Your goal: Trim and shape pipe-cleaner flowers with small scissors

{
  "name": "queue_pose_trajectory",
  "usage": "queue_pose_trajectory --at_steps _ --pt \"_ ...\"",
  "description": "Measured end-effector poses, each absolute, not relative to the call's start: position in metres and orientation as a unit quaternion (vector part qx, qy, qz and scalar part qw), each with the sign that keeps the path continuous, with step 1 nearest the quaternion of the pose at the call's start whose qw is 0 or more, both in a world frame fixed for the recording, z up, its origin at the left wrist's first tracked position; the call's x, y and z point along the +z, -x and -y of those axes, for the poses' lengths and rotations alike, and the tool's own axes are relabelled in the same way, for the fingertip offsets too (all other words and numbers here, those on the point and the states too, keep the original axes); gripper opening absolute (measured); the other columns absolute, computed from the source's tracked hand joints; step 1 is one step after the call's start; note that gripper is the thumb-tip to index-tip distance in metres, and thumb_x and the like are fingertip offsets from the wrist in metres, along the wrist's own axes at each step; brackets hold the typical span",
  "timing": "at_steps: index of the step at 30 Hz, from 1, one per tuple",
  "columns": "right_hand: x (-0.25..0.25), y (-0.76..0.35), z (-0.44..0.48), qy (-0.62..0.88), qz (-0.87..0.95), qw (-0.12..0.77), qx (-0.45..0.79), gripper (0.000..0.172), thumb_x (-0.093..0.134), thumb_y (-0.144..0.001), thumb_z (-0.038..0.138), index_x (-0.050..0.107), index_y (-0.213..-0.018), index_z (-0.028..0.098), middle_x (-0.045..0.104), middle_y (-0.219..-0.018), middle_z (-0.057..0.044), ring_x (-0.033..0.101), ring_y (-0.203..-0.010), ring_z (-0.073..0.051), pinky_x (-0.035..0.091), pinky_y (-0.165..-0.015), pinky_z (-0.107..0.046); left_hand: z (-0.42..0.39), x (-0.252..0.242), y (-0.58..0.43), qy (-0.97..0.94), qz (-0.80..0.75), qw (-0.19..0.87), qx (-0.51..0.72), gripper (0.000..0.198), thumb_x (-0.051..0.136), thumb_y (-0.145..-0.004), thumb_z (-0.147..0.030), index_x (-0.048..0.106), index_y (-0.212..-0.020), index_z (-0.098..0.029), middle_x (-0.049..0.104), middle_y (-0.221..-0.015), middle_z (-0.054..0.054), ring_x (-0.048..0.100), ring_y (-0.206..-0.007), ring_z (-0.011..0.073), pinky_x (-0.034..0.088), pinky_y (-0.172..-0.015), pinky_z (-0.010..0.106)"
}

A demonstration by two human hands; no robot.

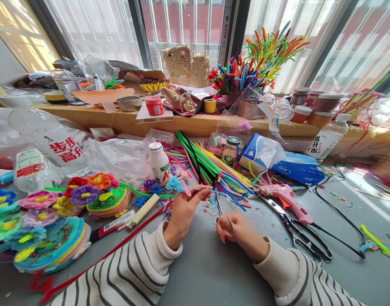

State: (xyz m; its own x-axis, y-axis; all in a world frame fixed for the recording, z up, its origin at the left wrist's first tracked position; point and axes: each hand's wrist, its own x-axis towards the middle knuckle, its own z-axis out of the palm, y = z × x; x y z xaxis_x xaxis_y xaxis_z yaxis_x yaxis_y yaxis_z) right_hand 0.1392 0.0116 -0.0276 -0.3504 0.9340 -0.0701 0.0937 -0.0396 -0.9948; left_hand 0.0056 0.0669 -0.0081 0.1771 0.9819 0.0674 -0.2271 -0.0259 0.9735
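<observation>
Pinched between the thumb and fingers of my left hand (186, 210) is a fuzzy pipe cleaner piece, its light-blue looped end (175, 185) sticking out to the left. Small metal scissors (218, 202) point upward from my right hand (242, 233), whose fingers are in the handle. The blades are close to my left fingertips; whether they touch the piece is hard to make out. Small clippings (210, 207) lie on the table just behind. Beyond both hands spreads a bundle of coloured pipe cleaners (204, 163), green ones on top.
Pipe cleaner flowers (86, 193) and round stacked pieces (54, 246) fill the left. A utility knife (112, 225) lies near my left sleeve. Right of my hands are large black-handled scissors (293, 229) and a pink glue gun (288, 199) with its cord. A white bottle (159, 163) stands behind.
</observation>
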Motion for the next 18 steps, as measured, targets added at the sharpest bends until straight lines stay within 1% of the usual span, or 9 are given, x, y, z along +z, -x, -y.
queue_pose_trajectory --at_steps 3,8,13,18 --pt "-0.0275 -0.1391 -0.0118 0.435 0.585 0.37 0.576 0.059 0.034 -0.07 0.064 0.047 -0.044 0.013 0.026 -0.036 0.006 0.024 -0.035 -0.004 0.017 -0.039 -0.021 -0.0662 -0.0075 -0.0059 -0.496 -0.375 0.589 0.517 0.01 0.062 -0.062 -0.022 0.065 -0.07 -0.016 0.063 -0.066 0.0 0.058 -0.064 0.0127 0.047 -0.065 0.025" --pt "-0.0274 -0.1392 -0.0131 0.419 0.572 0.369 0.6 0.063 0.025 -0.071 0.067 0.049 -0.048 0.013 0.028 -0.035 0.007 0.021 -0.032 -0.004 0.016 -0.036 -0.021 -0.0659 -0.0075 -0.0059 -0.514 -0.362 0.587 0.51 0.009 0.061 -0.064 -0.022 0.066 -0.071 -0.019 0.063 -0.07 -0.002 0.057 -0.064 0.0113 0.047 -0.065 0.023" --pt "-0.0277 -0.1389 -0.012 0.443 0.56 0.37 0.594 0.059 0.035 -0.069 0.065 0.045 -0.041 0.013 0.025 -0.035 0.007 0.02 -0.034 -0.004 0.014 -0.037 -0.021 -0.0675 -0.0104 -0.005 -0.52 -0.375 0.572 0.512 0.01 0.061 -0.064 -0.023 0.066 -0.071 -0.019 0.063 -0.068 -0.001 0.057 -0.065 0.0119 0.047 -0.065 0.024" --pt "-0.0261 -0.138 -0.0116 0.445 0.559 0.373 0.592 0.058 0.036 -0.068 0.065 0.046 -0.043 0.013 0.026 -0.036 0.007 0.021 -0.035 -0.004 0.014 -0.036 -0.021 -0.067 -0.0105 -0.0055 -0.503 -0.379 0.574 0.523 0.011 0.062 -0.063 -0.024 0.066 -0.071 -0.018 0.063 -0.067 -0.001 0.057 -0.063 0.012 0.046 -0.064 0.024"
